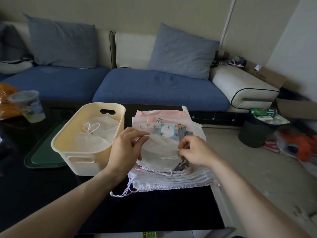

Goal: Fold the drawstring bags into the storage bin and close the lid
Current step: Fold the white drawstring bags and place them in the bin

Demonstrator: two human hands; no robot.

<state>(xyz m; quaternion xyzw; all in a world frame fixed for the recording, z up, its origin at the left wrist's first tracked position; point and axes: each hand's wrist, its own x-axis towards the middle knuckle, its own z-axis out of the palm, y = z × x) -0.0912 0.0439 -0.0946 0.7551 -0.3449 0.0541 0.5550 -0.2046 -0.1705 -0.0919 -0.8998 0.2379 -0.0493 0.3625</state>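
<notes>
A cream storage bin (pixel 68 134) stands open on the black table (pixel 51 194), with white drawstring bags (pixel 93 134) lying inside. To its right lies a pile of drawstring bags (pixel 171 179), pink, printed and white. On top of the pile sits a white mesh bag (pixel 159 150). My left hand (pixel 127 146) pinches its upper left corner. My right hand (pixel 195 150) pinches its right edge near the white cord. A green lid (pixel 42 155) lies flat on the table, partly under the bin's left side.
A clear plastic cup (pixel 29 105) and an orange bag (pixel 6 100) sit at the table's far left. A blue sofa (pixel 154 88) with grey cushions runs behind. On the floor to the right stand a dark waste bin (pixel 253 133) with a green can and scattered litter.
</notes>
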